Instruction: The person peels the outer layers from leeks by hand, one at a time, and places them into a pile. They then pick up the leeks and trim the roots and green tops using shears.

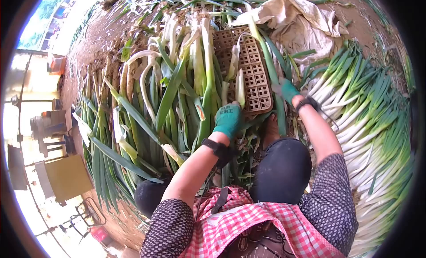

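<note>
Two gloved hands: the left hand point(227, 119) clasps a pale leek stalk point(240, 91), the right hand point(289, 90) hides its hold; stripping leaves lengthwise, not sideways, seems gentlest.

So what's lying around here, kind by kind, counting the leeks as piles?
Green gloves: 2, on left hand and right hand
Black wristbands: 2
Lattice crate: 1
Pale cloth: 1
Leek piles: 2
Total: 8
</note>
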The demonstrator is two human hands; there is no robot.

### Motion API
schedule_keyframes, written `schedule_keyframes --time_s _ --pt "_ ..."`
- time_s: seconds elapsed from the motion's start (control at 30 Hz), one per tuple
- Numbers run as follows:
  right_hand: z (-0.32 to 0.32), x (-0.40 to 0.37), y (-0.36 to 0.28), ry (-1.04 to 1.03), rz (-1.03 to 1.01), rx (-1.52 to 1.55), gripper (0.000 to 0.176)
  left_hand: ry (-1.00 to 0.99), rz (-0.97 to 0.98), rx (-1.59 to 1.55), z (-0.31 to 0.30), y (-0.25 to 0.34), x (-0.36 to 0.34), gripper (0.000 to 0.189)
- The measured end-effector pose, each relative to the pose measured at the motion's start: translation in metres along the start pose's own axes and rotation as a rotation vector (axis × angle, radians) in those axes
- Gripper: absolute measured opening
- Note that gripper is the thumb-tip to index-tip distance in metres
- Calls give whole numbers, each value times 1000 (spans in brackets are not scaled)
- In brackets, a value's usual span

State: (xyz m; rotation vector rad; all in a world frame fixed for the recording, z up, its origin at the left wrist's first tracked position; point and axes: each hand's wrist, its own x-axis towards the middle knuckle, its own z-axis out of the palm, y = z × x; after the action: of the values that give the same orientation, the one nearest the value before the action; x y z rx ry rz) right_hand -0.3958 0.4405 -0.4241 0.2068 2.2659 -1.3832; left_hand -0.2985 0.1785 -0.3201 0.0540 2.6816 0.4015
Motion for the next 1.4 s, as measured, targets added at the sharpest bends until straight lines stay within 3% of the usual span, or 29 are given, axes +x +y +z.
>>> schedule_keyframes --time_s 0.1,0.13,0.17,0.23,0.27,0.3,0.4,0.43,0.5,0.6,0.63,0.67,0.7,0.73,0.77,0.83,0.87,0.9,0.93,0.97,1.0,1.03,1.1,1.17,1.23,1.3,1.33,1.37,1.4 --pt "-19 -31 34 17 -13 42 41 194 106 -705 2 -18 -3 27" --pt "-34 -33 37 -6 23 -29 43 244 205 -733 -37 -16 -7 25" --pt "-46 -37 35 -29 61 -101 45 79 223 -1121 -50 -20 -4 25" --pt "-71 -29 -16 -80 -90 -298 52 34 198 -692 -108 -14 -29 26" --pt "-75 -29 -57 22 -118 -297 54 72 263 -634 -111 -22 -31 27" --pt "-71 -25 -103 128 -149 -296 57 97 247 -619 -112 -28 -33 26" --pt "-58 5 -199 117 -495 -320 63 139 163 -646 -116 -45 -49 27" --pt "-44 1 -226 99 -587 -356 64 276 243 -716 -101 -59 -44 27" --pt "-6 -22 -254 -72 -498 -212 67 392 186 -985 -111 -60 -61 24" --pt "77 9 -217 -394 -436 -652 62 756 171 -885 -167 -67 -70 23" --pt "99 1 -210 -410 -345 -633 66 946 221 -839 -196 -73 -73 23" --pt "120 -7 -204 -422 -255 -615 69 1326 440 -317 -232 -85 -80 19" --pt "140 -32 -198 -340 -103 -423 77 1499 417 -157 -277 -83 -103 19" --pt "154 -41 -193 -315 -172 -380 82 1680 362 2 -323 -80 -127 21" --pt "167 -42 -186 -290 -237 -332 87 1535 496 -349 -363 -74 -157 20" --pt "196 -32 -175 -124 -159 -317 91 2001 459 1079 -452 -85 -197 22" --pt "210 -30 -172 132 -139 -480 84 1912 590 593 -463 -70 -218 23" --pt "210 -18 -167 65 -173 -418 78 1756 688 125 -469 -56 -237 25" --pt "211 -4 -161 -4 -203 -354 71 1849 530 432 -485 -51 -246 23" --pt "192 -15 -171 -205 -272 -280 66 1724 527 282 -483 -43 -247 23" --pt "219 42 -150 -311 -304 -439 50 1594 517 131 -471 -34 -242 23" --pt "183 -20 -177 -145 -226 -430 43 1458 500 -19 -458 -32 -233 23" --pt "183 -5 -159 -120 -188 -479 40 1077 690 -296 -421 -60 -182 27" --pt "153 -34 -162 -242 -33 -356 41 1057 565 351 -381 -77 -134 21" --pt "134 -26 -132 -324 156 18 48 832 630 300 -340 -67 -96 30" --pt "113 -23 -122 -349 217 214 42 978 827 668 -352 -75 -31 31" --pt "99 -35 -132 -261 126 233 31 1321 1022 867 -378 -61 -19 29" --pt "92 -33 -138 -250 89 372 30 1099 782 869 -410 -48 -9 39" --pt "88 -26 -143 -241 52 512 29 1305 565 985 -422 -37 4 50"
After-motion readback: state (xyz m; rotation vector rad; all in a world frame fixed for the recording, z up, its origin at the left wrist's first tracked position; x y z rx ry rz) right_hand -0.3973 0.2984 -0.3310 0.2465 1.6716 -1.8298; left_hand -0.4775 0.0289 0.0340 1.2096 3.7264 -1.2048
